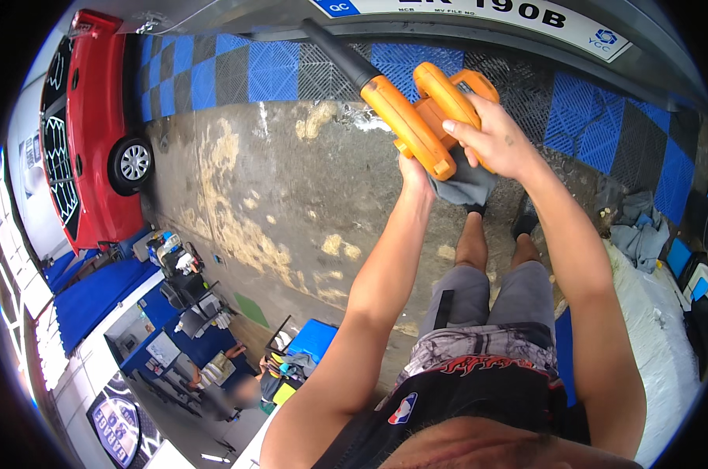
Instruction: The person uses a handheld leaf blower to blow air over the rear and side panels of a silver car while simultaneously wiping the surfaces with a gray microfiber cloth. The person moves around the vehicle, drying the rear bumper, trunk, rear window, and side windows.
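An orange handheld electric blower (403, 123) with a black nozzle tube is held out before me, its tube angled up and left towards the grey car bumper (260, 14). My right hand (497, 135) is closed round the blower's handle, the thumb lying on its near side. Under the blower body is my left hand (413, 173), its fingers mostly hidden behind the tool. A grey cloth (465, 186) hangs below the blower, beside my left hand; whether that hand grips the cloth cannot be told.
Blue and black floor tiles (271, 70) run along the car. A red car (96, 129) stands at the left. Crumpled grey cloths (641, 231) lie right, by a white-coated ledge (653, 340). Lower left are a loaded cart (313, 340), people (219, 372) and shelving.
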Available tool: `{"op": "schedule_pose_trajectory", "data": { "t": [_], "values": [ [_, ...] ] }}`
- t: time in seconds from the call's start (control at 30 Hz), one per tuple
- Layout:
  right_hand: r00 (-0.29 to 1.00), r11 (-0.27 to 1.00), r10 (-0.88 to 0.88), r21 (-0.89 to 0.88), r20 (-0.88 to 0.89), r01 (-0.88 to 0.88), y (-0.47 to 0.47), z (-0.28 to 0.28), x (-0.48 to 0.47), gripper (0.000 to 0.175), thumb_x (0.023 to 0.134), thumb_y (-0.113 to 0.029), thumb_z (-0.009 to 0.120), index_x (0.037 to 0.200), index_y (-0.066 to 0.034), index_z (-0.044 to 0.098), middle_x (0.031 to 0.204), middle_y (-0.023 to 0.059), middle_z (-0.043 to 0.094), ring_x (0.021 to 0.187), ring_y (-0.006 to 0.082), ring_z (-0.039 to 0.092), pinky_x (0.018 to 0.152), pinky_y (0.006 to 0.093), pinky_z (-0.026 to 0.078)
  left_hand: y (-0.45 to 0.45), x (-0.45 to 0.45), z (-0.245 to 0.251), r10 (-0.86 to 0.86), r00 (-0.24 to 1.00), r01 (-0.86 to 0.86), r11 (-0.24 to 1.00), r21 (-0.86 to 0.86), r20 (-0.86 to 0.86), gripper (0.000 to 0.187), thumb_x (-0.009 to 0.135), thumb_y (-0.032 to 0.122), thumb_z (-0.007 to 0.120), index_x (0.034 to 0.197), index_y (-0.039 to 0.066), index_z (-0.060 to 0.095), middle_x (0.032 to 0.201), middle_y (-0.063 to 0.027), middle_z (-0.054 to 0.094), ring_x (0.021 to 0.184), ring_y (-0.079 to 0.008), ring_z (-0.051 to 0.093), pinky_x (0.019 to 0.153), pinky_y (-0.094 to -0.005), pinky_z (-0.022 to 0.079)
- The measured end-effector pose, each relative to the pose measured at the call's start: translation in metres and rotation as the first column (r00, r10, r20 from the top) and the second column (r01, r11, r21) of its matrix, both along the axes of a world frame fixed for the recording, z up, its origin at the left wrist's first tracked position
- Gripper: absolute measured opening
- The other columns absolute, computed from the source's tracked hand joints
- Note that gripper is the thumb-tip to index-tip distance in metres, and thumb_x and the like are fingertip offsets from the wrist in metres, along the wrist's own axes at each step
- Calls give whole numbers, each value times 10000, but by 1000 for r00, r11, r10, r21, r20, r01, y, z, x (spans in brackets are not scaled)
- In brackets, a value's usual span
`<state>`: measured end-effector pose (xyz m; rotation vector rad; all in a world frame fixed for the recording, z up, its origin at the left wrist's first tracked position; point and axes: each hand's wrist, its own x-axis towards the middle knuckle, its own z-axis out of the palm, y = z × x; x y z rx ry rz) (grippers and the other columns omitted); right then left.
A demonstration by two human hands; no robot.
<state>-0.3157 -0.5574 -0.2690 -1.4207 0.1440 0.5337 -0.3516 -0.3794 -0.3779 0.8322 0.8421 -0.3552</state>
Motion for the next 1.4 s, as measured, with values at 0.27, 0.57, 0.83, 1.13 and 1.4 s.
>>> {"op": "schedule_pose_trajectory", "data": {
  "t": [0.27,0.57,0.83,1.13,1.4],
  "values": [
    [965,940,-247,221,-90,261,-36,43,-106,266,1016,-191,621,1145,31,552,750,42,580,527,112,569,514,269,486,-20,-70,44,-120,986,137,979,150,-117,483,1093,377,346,1365,47,570,1270,-143,681,1125,-260,683,986,-414,552],
    [807,759,-556,272,-200,591,-131,70,-236,284,1037,-181,580,1216,26,502,807,96,569,558,177,575,523,300,488,-123,-148,63,-371,889,421,892,163,-268,539,1074,370,325,1307,-19,615,1292,-173,657,1196,-270,617,1070,-415,442],
    [688,682,-679,128,-256,720,-221,101,-298,388,1053,-229,560,1322,46,511,811,104,583,538,170,559,497,288,467,-234,-220,45,-610,754,651,745,149,-242,519,1097,321,266,1395,14,559,1362,-134,643,1241,-241,615,1089,-383,452],
    [770,782,-603,38,-211,623,-276,101,-305,428,1036,-253,577,1300,83,549,787,87,577,516,152,546,481,276,458,-287,-244,76,-482,834,511,858,47,-267,570,1106,378,230,1438,26,530,1381,-135,628,1272,-239,605,1111,-380,444],
    [904,910,-386,87,-185,406,-292,81,-280,435,1028,-258,595,1289,88,566,755,65,576,508,133,534,475,268,434,-293,-247,91,-239,922,252,968,5,-305,556,1103,418,247,1439,60,509,1375,-112,620,1265,-230,608,1106,-400,461]
  ]
}}
